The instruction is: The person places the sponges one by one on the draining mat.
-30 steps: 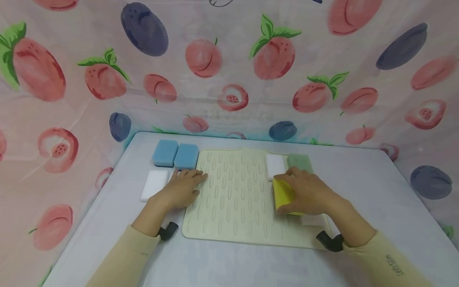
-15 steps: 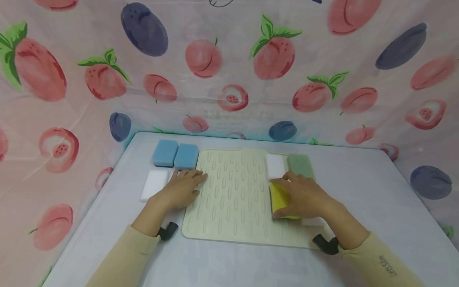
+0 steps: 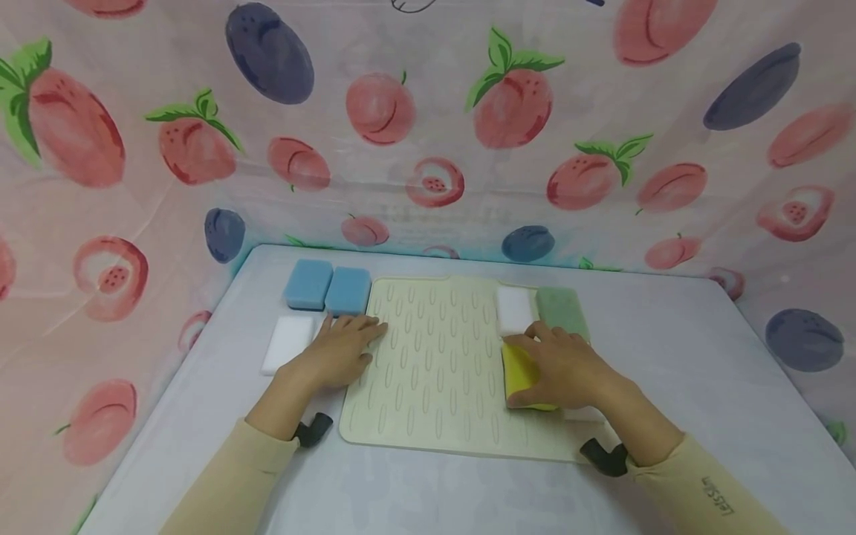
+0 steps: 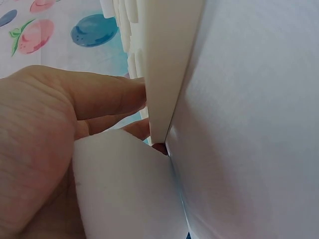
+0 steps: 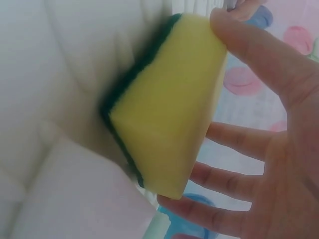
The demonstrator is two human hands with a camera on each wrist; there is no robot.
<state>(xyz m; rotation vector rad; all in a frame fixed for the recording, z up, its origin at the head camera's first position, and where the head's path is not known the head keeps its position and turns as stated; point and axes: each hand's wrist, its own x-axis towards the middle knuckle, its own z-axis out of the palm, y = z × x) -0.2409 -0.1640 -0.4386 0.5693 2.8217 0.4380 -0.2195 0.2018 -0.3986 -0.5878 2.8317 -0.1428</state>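
My right hand [image 3: 568, 368] grips a yellow sponge [image 3: 518, 375] between thumb and fingers, low over the right part of a cream ridged mat [image 3: 435, 357]. In the right wrist view, the sponge's dark green scouring layer [image 5: 134, 77] faces the mat. Just beyond it on the mat lie a white sponge [image 3: 513, 310] and a green sponge [image 3: 562, 308]. A white block [image 3: 583, 414] shows partly under my right wrist. My left hand [image 3: 334, 353] rests with fingertips on the mat's left edge. A white sponge [image 4: 124, 184] stands beside that palm, mostly hidden in the head view.
Two blue sponges [image 3: 309, 284] sit at the table's back left. Nearer, a white sponge [image 3: 287, 342] lies left of my left hand. A fruit-print curtain [image 3: 428, 111] hangs behind the white table [image 3: 428, 494].
My right hand has shifted slightly left and toward me with the yellow sponge, mostly in the first half second. The left hand has stayed in place.
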